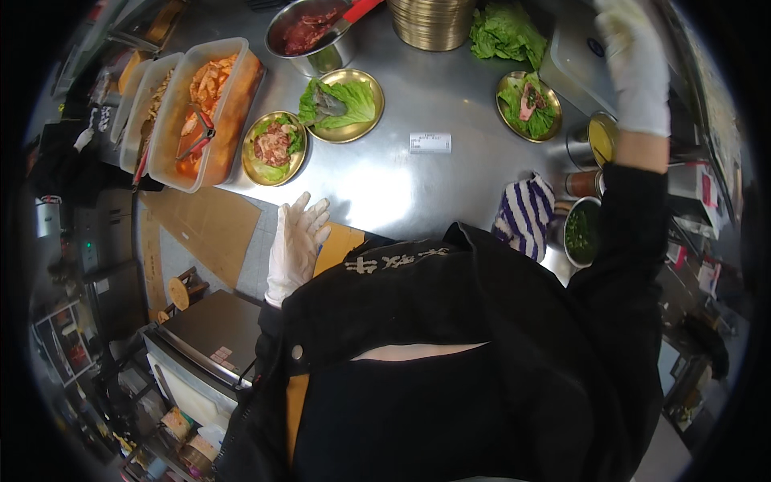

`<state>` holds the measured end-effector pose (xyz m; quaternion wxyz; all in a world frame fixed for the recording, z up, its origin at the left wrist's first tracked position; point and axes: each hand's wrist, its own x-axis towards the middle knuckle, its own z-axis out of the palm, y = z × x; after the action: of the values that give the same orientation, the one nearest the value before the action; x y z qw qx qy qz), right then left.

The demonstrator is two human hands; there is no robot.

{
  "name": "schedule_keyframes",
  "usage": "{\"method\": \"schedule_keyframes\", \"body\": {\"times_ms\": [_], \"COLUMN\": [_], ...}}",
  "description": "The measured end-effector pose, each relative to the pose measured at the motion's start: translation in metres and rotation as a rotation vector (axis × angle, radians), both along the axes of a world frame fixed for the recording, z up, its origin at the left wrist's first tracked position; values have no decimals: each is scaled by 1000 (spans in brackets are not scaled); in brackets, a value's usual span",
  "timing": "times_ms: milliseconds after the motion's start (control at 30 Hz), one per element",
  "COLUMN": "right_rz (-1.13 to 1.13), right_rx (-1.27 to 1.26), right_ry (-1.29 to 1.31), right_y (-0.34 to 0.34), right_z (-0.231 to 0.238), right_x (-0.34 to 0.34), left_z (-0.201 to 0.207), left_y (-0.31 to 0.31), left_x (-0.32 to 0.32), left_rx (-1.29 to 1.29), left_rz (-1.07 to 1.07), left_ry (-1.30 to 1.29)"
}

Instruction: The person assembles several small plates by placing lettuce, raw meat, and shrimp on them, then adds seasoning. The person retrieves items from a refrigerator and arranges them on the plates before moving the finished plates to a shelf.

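My left hand (299, 243), in a white glove, is held just off the counter's near edge. Its fingers are spread and hold nothing. The nearest thing to it is a gold plate (254, 171) with raw meat on lettuce. My right hand (633, 60), also white-gloved, stretches to the far right, past a clear plastic bin (574, 56). Its fingers run into the top edge, so any grip is hidden. A second gold plate (376, 120) bears lettuce and some greyish pieces. A third gold plate (508, 122), at the right, holds lettuce with a strip of meat.
Tubs of orange marinated meat (215, 76) stand at the left, with red-handled tongs (197, 132). Behind are a steel pot (328, 60) of meat, stacked gold plates (432, 24) and loose lettuce (506, 34). Right: a striped cloth (524, 215), sauce containers, chopped greens (580, 233). A white label (430, 143) lies mid-counter.
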<state>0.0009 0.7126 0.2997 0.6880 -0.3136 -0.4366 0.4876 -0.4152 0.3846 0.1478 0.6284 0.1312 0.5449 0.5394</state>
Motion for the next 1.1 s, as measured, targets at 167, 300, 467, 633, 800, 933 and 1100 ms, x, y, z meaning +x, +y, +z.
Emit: {"method": "schedule_keyframes", "body": {"times_ms": [167,300,467,633,800,933,1100], "right_rz": [155,351,379,277,76,-178,-370], "right_rx": [-155,-138,26,-219,-22,118,159], "right_ry": [-886,-1546,-1230,-1463,-1044,-702,-780], "right_y": [-76,-104,-123,-126,-81,9,115], "right_z": [-136,-203,-253,-223,-123,-40,23], "right_x": [-78,-78,-104,-126,-97,-48,33], "left_z": [-12,-24,-39,-55,-96,-110,-103], "left_y": [17,24,23,51,75,87,88], "left_x": [-26,-52,-76,-68,-26,-2,29], "left_rx": [-12,-20,116,42,266,635,475], "left_rz": [-132,-139,-246,-296,-169,-416,-460], "left_ry": [-36,-42,-78,275,331,1337,1705]}}
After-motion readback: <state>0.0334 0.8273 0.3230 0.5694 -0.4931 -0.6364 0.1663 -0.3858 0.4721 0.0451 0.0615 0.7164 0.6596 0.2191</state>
